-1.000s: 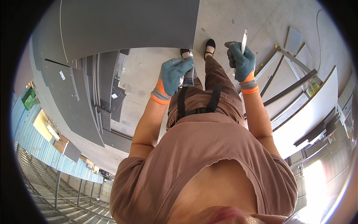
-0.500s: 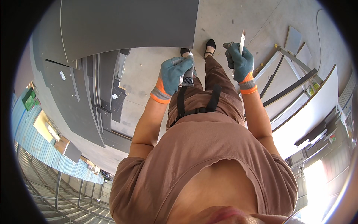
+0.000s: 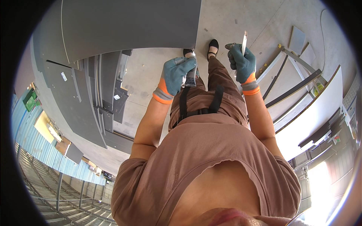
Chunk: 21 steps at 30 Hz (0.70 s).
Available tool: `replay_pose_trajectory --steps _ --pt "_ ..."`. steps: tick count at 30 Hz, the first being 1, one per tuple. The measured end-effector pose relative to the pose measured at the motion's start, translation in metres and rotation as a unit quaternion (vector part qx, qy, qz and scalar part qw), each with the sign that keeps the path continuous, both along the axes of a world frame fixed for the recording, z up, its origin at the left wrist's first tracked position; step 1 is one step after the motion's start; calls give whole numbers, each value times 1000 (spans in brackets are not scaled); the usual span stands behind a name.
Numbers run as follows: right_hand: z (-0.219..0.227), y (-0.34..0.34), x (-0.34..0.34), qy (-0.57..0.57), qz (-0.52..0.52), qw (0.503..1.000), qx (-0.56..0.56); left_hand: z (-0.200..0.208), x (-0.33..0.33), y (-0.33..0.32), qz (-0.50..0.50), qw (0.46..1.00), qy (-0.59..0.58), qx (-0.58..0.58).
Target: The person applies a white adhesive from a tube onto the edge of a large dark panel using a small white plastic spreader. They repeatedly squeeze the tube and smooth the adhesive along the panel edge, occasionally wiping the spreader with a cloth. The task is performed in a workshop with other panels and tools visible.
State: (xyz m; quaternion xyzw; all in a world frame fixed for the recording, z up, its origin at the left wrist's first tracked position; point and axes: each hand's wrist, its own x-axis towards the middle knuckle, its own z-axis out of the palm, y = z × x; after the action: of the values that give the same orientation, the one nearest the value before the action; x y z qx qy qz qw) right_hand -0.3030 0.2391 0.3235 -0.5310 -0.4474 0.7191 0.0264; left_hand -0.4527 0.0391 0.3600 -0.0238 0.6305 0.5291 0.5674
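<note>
While the right hand (image 3: 241,59), clenched around a white stick-like tool (image 3: 244,40) right of the dark gray panel (image 3: 130,26), drifted slightly panelward, the left hand (image 3: 173,73) stayed clamped on a squeeze tube (image 3: 191,78) near the panel's corner, suggesting a pause.

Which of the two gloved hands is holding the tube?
The left hand: its fingers close on a dark grey tube, whereas the right hand holds a slim white stick.

Left fingers (image 3: 185,66) hold tube (image 3: 190,80); right fingers (image 3: 237,58), stick (image 3: 244,43).
</note>
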Motion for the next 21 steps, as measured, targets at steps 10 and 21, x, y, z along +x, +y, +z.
replay_pose_trajectory --steps 10,21 --pt "-1 0 0 8 -5 1000 -2 -2 0 0 21 999 -32 -14" --pt "-1 -1 -1 6 -10 1000 -29 2 0 3 19 999 -33 -28"
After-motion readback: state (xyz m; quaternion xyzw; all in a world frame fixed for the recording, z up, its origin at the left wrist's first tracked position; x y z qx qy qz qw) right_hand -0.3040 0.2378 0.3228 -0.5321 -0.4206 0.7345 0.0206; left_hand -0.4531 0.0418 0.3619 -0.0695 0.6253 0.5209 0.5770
